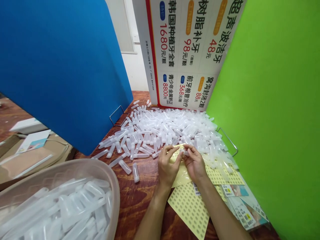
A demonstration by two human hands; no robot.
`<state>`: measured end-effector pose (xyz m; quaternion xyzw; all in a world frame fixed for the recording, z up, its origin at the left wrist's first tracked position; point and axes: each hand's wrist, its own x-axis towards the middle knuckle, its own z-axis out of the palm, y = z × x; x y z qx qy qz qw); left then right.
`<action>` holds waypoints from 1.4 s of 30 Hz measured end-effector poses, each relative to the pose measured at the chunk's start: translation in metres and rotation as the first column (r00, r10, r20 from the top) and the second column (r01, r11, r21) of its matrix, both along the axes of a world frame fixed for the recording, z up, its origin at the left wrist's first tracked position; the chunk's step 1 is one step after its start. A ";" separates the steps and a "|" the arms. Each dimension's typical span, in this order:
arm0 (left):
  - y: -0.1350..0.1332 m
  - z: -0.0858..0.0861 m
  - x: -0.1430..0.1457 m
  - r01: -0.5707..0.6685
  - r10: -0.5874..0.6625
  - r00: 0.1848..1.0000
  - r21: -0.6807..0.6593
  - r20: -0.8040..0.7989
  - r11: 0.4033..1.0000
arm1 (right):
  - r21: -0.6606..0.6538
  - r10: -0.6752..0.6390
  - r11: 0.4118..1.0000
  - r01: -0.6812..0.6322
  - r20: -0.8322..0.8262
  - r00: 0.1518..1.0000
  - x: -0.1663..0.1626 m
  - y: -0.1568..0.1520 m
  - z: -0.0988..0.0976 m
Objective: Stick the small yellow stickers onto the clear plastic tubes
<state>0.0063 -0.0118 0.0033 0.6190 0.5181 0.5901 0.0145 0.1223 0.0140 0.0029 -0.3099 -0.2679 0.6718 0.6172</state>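
My left hand (168,166) and my right hand (196,165) meet above yellow sticker sheets. Between their fingertips is a small translucent plastic tube (185,152), mostly hidden by the fingers. The right thumb and fingers pinch it, while the left thumb and index finger close on its other side. Under the wrists lies a yellow sheet (191,206) of small round stickers in rows. Another sticker sheet (222,175) extends to the right. Just beyond the hands, a large heap of capped plastic tubes (162,125) spreads over the wooden table (136,206).
A translucent basin (115,186) full of tubes stands at front left. Behind it is an open cardboard box (62,146). A blue panel (75,66), a printed board (185,66) and a green panel (270,100) enclose the heap. Printed cards (246,213) lie at right.
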 end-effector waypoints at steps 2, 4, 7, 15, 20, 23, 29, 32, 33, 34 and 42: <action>0.000 0.000 -0.004 0.017 -0.015 0.999 0.028 -0.050 0.999 | -0.007 -0.043 0.999 0.043 0.006 0.999 0.001 0.000 0.000; 0.000 0.000 -0.007 0.006 0.002 0.993 0.068 -0.120 0.998 | -0.008 -0.086 0.996 0.086 0.026 0.996 0.002 0.000 0.000; 0.000 0.000 -0.009 -0.016 0.035 0.981 0.100 -0.191 0.995 | -0.002 -0.125 0.992 0.126 0.059 0.990 0.003 0.000 0.000; 0.002 -0.002 -0.007 0.000 0.030 0.966 0.115 -0.256 0.993 | 0.014 -0.153 0.988 0.152 0.137 0.979 0.001 -0.001 -0.001; 0.002 -0.001 -0.008 -0.003 0.038 0.957 0.121 -0.287 0.993 | 0.014 -0.160 0.987 0.160 0.169 0.972 0.001 0.000 -0.002; 0.002 -0.001 -0.008 -0.004 0.051 0.950 0.151 -0.308 0.989 | 0.023 -0.165 0.986 0.163 0.186 0.969 0.001 0.000 -0.002; 0.001 0.001 -0.008 0.008 0.052 0.933 0.163 -0.357 0.987 | 0.035 -0.181 0.983 0.178 0.213 0.960 0.001 0.000 -0.003; 0.001 0.003 -0.007 -0.001 0.067 0.926 0.176 -0.371 0.984 | 0.044 -0.177 0.984 0.171 0.218 0.960 0.001 0.000 -0.004; 0.001 0.003 -0.007 -0.006 0.073 0.926 0.179 -0.371 0.984 | 0.045 -0.175 0.985 0.169 0.221 0.959 0.000 0.000 -0.004; 0.001 0.003 -0.006 -0.010 0.078 0.926 0.182 -0.368 0.983 | 0.044 -0.172 0.985 0.167 0.224 0.959 0.000 0.000 -0.004; 0.003 -0.001 -0.007 -0.060 0.105 0.954 0.166 -0.280 0.984 | 0.036 -0.160 0.987 0.156 0.236 0.958 0.000 -0.001 -0.002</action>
